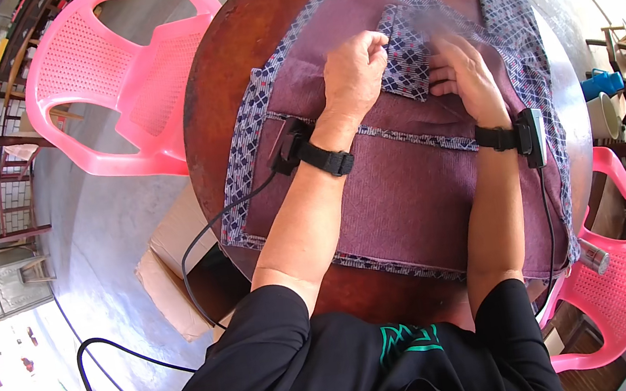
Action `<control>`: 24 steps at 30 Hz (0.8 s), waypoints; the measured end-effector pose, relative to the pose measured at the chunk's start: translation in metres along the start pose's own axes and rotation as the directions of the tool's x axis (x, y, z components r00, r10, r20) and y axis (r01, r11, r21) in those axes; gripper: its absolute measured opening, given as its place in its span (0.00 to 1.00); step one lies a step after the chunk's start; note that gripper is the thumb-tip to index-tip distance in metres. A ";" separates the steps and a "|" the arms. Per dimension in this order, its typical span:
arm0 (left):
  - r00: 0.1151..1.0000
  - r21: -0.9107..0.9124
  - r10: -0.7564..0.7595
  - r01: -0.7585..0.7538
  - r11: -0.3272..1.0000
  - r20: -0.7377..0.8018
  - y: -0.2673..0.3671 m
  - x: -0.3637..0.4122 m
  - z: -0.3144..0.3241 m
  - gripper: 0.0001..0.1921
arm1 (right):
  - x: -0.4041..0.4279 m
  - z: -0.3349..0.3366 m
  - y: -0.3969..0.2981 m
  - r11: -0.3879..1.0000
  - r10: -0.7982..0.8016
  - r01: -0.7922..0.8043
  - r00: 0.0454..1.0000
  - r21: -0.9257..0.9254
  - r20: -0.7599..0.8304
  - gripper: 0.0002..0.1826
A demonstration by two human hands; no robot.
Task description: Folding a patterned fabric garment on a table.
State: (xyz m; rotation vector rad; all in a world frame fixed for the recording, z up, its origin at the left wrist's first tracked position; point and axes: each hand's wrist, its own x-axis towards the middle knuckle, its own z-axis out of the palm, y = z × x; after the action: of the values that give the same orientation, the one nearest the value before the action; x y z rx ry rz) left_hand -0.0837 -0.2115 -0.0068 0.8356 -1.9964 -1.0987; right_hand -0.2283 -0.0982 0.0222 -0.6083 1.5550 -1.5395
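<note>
A garment or cloth cover with a maroon fleece-like lining [409,200] and blue geometric-print edging [246,145] is spread out, lining up, on a round wooden table [231,39]. A smaller flap of the same print [407,56] lies on the lining between my hands. My left hand [354,72] is curled, thumb and forefinger pinched at the flap's left edge. My right hand [467,75] lies at its right edge, fingers bent against the cloth. A blurred patch hides the right fingertips, so their grip is unclear. Both wrists wear black straps with small devices.
A pink plastic armchair [135,82] stands left of the table; another pink chair [619,284] is at the lower right, with a metal cylinder [595,256] near it. An open cardboard box [172,263] sits by the table's left edge. Black cables [193,260] trail from the wrist devices.
</note>
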 end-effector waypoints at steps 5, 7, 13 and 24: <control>0.999 0.071 0.037 -0.038 0.997 0.009 -0.001 -0.001 0.001 0.11 | 0.010 0.001 0.016 0.926 -0.157 0.162 0.987 -0.341 0.041 0.33; 0.999 0.078 0.044 -0.044 0.996 0.000 -0.003 -0.001 -0.001 0.11 | 0.012 0.003 0.017 0.935 -0.145 0.148 0.989 -0.323 0.032 0.35; 0.993 0.317 0.066 -0.095 0.944 0.102 -0.002 -0.004 -0.003 0.12 | 0.014 -0.003 0.018 0.930 -0.142 0.151 0.989 -0.335 0.051 0.33; 0.985 0.333 0.064 -0.116 0.936 0.162 -0.002 -0.003 -0.008 0.20 | 0.015 -0.002 0.020 0.929 -0.150 0.157 0.988 -0.336 0.047 0.33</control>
State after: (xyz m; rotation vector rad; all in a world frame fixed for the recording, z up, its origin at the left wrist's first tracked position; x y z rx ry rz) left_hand -0.0752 -0.2130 -0.0059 0.8446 -2.3705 -0.7905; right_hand -0.2336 -0.1063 -0.0005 -0.9564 1.8098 -1.3792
